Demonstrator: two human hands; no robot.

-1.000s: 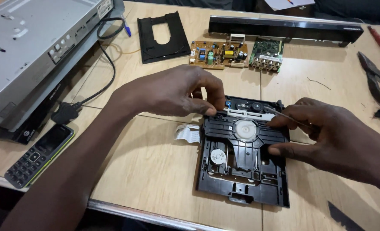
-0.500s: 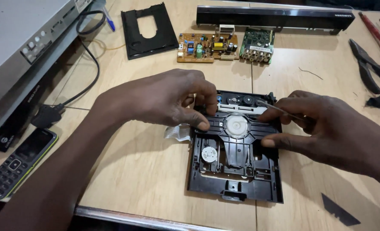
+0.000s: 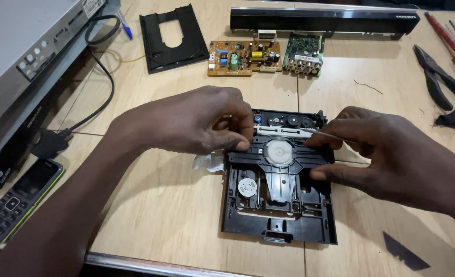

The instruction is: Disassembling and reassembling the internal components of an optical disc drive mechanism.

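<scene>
Black disc drive (image 3: 278, 200) partly hidden by left hand (image 3: 191, 120), grip unclear; right hand (image 3: 386, 154) pinches thin tool (image 3: 322, 134).

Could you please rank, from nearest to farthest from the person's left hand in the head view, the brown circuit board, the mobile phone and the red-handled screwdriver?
From the left hand:
1. Brown circuit board, just beyond it on the table.
2. Mobile phone, at the near left edge.
3. Red-handled screwdriver, at the far right.

Left hand (image 3: 196, 120) and right hand (image 3: 391, 154) face each other, fingers curled, pinching.
</scene>
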